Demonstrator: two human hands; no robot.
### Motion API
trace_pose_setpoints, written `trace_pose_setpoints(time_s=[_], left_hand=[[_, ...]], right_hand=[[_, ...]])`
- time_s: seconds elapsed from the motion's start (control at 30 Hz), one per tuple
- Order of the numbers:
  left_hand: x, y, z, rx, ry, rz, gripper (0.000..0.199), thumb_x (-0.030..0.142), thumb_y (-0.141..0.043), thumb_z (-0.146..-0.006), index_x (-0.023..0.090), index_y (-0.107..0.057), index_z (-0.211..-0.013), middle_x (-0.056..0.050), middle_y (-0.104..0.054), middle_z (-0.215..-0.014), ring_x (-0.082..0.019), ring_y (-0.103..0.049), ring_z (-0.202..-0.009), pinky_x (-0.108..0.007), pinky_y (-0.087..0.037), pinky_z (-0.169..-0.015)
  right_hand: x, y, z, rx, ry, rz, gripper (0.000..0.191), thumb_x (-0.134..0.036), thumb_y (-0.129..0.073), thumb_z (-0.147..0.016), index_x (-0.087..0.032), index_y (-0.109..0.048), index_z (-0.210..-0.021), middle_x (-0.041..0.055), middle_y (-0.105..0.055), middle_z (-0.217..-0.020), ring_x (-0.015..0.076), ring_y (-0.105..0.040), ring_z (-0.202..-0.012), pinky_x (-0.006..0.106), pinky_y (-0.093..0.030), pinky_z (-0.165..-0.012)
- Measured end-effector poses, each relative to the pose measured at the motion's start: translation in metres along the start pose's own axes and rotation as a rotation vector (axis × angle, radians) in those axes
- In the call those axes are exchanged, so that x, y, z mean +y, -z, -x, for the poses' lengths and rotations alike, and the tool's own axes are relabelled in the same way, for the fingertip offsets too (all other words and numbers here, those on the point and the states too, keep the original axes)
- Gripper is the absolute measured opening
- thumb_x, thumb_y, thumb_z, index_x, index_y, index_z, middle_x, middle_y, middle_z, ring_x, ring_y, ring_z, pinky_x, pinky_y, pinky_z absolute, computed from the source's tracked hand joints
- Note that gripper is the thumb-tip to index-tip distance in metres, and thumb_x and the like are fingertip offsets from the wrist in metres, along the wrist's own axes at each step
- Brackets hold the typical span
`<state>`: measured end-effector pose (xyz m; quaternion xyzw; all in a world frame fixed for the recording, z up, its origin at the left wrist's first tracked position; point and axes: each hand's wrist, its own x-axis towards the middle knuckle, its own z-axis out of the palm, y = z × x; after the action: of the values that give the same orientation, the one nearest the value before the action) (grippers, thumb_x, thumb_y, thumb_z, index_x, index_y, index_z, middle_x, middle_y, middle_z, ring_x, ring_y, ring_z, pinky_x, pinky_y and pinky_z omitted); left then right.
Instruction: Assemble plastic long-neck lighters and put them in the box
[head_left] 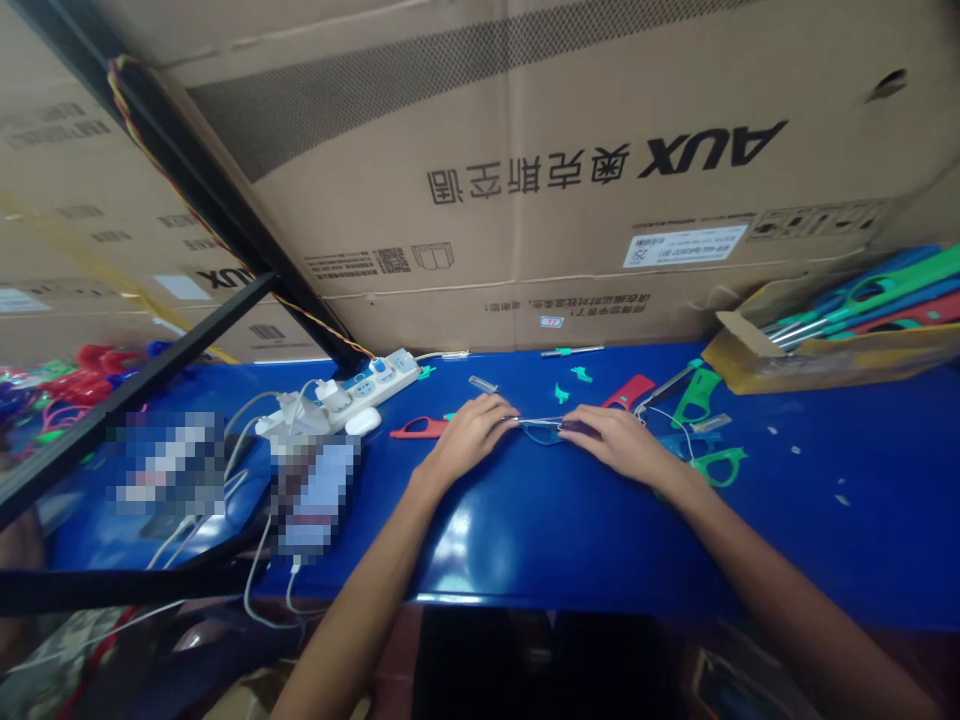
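Note:
My left hand and my right hand are raised just above the blue table, a short gap apart. Their fingers pinch the two ends of a thin silver rod. A translucent blue plastic piece shows just below the rod; whether it is joined to it I cannot tell. By my left hand lies a red looped plastic handle. Close to my right hand are another red handle, a green handle and a green looped piece.
A cardboard box of coloured handles with silver tubes stands at right. Large cartons wall off the back. On the left are a power strip with chargers, two blurred phones, cables and a black metal frame.

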<state>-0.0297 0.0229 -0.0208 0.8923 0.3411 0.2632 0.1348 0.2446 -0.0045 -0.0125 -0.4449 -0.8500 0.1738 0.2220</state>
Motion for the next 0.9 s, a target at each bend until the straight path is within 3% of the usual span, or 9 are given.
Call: trace_pose_setpoints(time_s=[0.1,0.4,0.9], left_hand=[[-0.005,-0.006,0.001,-0.019,0.007,0.027,0.023,0.032,-0.048,-0.104,0.02,-0.065,-0.114,-0.008,-0.065,-0.111,-0.022,-0.061,-0.105,-0.038,-0.05,-0.094],[-0.013,-0.006,0.003,-0.046,0.011,0.112,0.013,0.023,-0.05,-0.102,0.018,-0.062,-0.107,-0.007,-0.063,-0.108,-0.019,-0.06,-0.103,-0.035,-0.051,-0.094],[-0.008,-0.008,0.0,-0.019,0.06,0.082,0.018,0.026,-0.046,-0.104,0.019,-0.062,-0.107,-0.007,-0.064,-0.103,-0.021,-0.06,-0.099,-0.036,-0.05,-0.091]], right_hand=[[0.002,-0.004,0.0,-0.019,-0.019,0.023,0.025,-0.04,-0.052,-0.098,-0.024,-0.068,-0.109,0.0073,-0.073,-0.11,0.0247,-0.069,-0.097,0.037,-0.052,-0.081],[0.0,-0.002,-0.001,-0.023,-0.074,0.026,0.021,-0.036,-0.053,-0.098,-0.023,-0.066,-0.108,0.0056,-0.074,-0.105,0.0223,-0.069,-0.089,0.034,-0.05,-0.075],[-0.003,0.003,0.0,0.013,-0.108,0.02,0.019,-0.036,-0.053,-0.097,-0.025,-0.067,-0.103,0.0041,-0.073,-0.101,0.0209,-0.068,-0.084,0.032,-0.047,-0.07]])
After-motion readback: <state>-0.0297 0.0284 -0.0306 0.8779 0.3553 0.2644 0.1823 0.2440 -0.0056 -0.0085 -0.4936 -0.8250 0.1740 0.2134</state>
